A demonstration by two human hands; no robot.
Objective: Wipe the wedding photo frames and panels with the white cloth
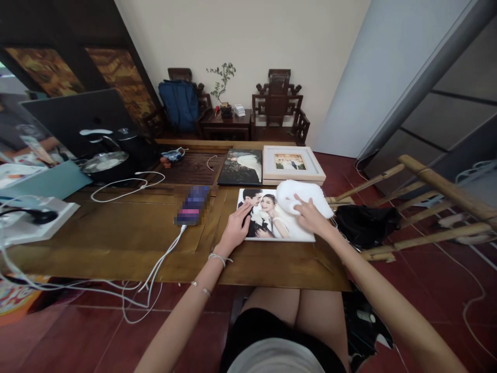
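A wedding photo panel [267, 228] lies flat near the table's front edge. My left hand [236, 225] rests on its left side, fingers stretched out and lying flat on the picture. On the panel's right part is a fluffy white cloth [303, 194], which covers that corner and reaches past its edge. My right hand [310, 217] holds the cloth against the panel; two fingers show on top of it, while the thumb is hidden. Just behind lie a dark photo panel [238, 168] and a pale framed photo [295, 160], side by side.
To the left, a phone [193, 205] lies with a white cable [165, 254] plugged in. Farther left are a power strip [50, 223], a pan [104, 163], a kettle [130, 142] and a laptop [85, 114]. A bamboo rack [427, 207] stands right of the table [287, 267].
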